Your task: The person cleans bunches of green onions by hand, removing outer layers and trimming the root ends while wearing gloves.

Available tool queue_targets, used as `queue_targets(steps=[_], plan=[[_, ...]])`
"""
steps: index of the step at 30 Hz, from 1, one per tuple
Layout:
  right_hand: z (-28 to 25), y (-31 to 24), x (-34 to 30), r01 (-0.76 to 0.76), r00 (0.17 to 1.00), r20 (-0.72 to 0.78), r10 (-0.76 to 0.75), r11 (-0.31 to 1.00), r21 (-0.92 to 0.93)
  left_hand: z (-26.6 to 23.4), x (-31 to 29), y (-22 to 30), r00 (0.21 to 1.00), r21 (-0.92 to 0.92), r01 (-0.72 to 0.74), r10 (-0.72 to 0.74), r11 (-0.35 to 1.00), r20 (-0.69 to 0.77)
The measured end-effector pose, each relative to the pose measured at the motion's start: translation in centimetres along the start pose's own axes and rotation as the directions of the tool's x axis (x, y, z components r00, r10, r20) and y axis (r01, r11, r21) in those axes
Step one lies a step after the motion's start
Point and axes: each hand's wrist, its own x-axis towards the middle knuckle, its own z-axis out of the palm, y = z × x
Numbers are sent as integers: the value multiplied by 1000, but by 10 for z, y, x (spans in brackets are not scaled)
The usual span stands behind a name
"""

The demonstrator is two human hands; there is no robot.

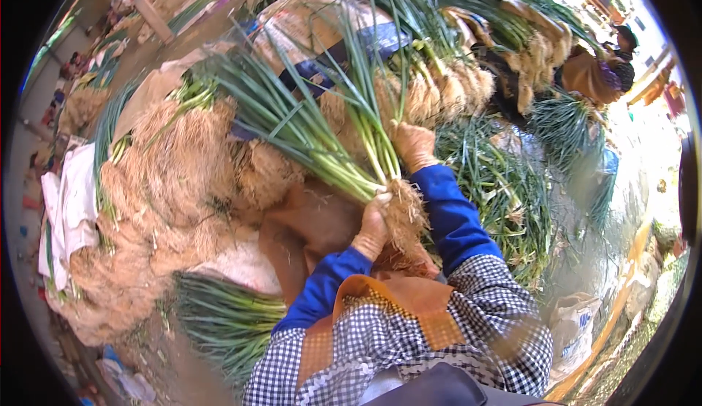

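Observation:
Over my lap I hold a bunch of green onions (314,132), its leaves fanned up and to the left. My left hand (374,225) is closed round the pale stalks just above the roots. A tangle of tan roots (408,216) hangs to the right of that hand. Higher up, on the right side of the bunch, my right hand (414,145) is closed, its fingertips pinching a thin green onion stalk or leaf. The inner side of the right hand's grip is hidden.
Heaped green onions with thick tan roots (175,165) lie at left. Loose green onions (504,209) are spread at right. Another leafy pile (227,318) rests at lower left. Sacks (322,22) stand ahead, and a white bag (574,333) lies at lower right. Another person (614,66) is at far right.

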Motion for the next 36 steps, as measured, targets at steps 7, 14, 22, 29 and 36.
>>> queue_targets(steps=[7,14,22,29,36], plan=[[-26,-10,-50,513,858,-145,-492,823,244,-26,8,2,991,-151,-115,124,982,48],[-62,171,-164,-512,856,453,250,285,810,-19,-4,16,994,-12,-100,100,995,-34],[-36,41,-89,-434,865,451,-219,126,892,-37,-6,18,997,17,-51,50,999,66],[5,-24,-90,-313,937,294,-189,-84,946,-47,-49,54,996,-10,-87,87,996,-33],[18,-9,-121,335,935,-195,-296,558,759,-45,-41,26,993,-106,-101,93,989,-74]])
